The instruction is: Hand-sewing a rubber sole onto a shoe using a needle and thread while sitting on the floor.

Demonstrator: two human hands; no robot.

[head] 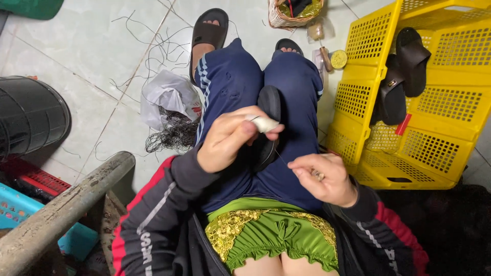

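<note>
Tiled floor [92, 46] below; left hand [227, 140] grip pinches white block [264, 124] against black sole [268, 128]; right hand [325, 179] grip closed on thread [282, 159].

The black sandal sole [269, 115] stands on edge between the knees [266, 76], its rounded end pointing away from the body, its lower half hidden behind the fingers. A small white pad [264, 124] lies against the sole's near side. A thin dark thread [281, 157] runs from the sole down to the right.
</note>
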